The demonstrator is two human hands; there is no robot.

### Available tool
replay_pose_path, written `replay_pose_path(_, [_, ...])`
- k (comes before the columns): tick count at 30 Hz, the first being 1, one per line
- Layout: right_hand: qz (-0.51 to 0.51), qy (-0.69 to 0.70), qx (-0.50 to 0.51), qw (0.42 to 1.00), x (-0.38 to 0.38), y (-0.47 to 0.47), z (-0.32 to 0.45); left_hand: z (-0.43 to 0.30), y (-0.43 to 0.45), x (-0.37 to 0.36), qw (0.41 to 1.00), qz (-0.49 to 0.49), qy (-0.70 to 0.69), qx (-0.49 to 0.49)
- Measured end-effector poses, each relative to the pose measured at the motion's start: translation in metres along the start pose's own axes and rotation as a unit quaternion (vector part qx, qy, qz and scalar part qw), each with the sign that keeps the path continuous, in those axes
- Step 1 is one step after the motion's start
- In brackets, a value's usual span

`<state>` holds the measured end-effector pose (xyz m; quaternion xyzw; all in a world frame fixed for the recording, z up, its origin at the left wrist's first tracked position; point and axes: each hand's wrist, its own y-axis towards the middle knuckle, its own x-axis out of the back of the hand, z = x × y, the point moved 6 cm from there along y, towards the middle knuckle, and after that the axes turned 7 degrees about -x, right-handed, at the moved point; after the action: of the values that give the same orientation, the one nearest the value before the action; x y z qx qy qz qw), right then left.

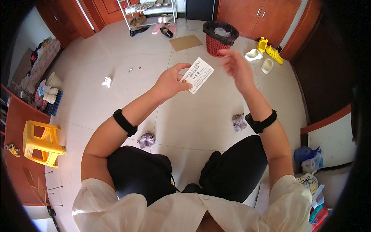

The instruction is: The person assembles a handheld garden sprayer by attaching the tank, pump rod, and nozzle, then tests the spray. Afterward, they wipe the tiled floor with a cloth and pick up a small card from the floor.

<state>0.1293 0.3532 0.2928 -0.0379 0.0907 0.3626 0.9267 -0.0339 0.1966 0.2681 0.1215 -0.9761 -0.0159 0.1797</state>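
Observation:
Between the thumb and fingers of my left hand (171,81) is a white printed card (200,74), tilted, its written side facing up. My right hand (236,69) is raised to the right of the card, apart from it, slightly blurred, with its fingers loosely spread and nothing visible in them. Both forearms wear black straps. Below the hands, one crumpled greyish-purple wad (147,139) lies on the floor by my left knee, and a similar crumpled wad (239,122) is near my right forearm.
A red basket bin with a black liner (218,43) stands ahead, beside a flat cardboard piece (185,42). Behind is a shoe rack (150,20). Yellow clogs (274,54) and white shoes (267,66) lie right. A crumpled white tissue (107,82) and yellow plastic stool (42,143) are left.

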Motion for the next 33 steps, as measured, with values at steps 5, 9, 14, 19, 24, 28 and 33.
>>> replay_pose_path(5, [0.143,-0.165,0.007,0.976,-0.038,-0.008,-0.038,0.002,-0.004,-0.004,1.000,0.005,0.016,-0.002])
replay_pose_path(9, [0.154,-0.178,-0.006,0.972,-0.046,-0.005,-0.036,-0.001,-0.006,-0.003,0.999,-0.010,-0.038,-0.025])
replay_pose_path(14, [0.256,-0.231,0.003,0.939,-0.073,-0.019,-0.044,-0.008,-0.009,0.005,0.991,-0.085,-0.072,-0.079])
replay_pose_path(19, [0.121,-0.135,0.004,0.983,-0.048,-0.004,-0.037,-0.006,-0.011,0.000,0.996,-0.082,-0.003,-0.045])
replay_pose_path(24, [0.013,-0.087,0.043,0.995,-0.021,0.004,-0.027,0.005,-0.009,-0.002,0.998,-0.055,-0.032,0.028])
replay_pose_path(28, [-0.083,-0.527,0.446,0.719,-0.039,-0.031,0.005,0.010,-0.012,-0.011,0.963,-0.018,-0.251,0.098])
replay_pose_path(33, [0.062,-0.580,0.573,0.576,-0.071,-0.061,-0.003,-0.002,-0.013,-0.012,0.965,-0.052,-0.257,0.024])
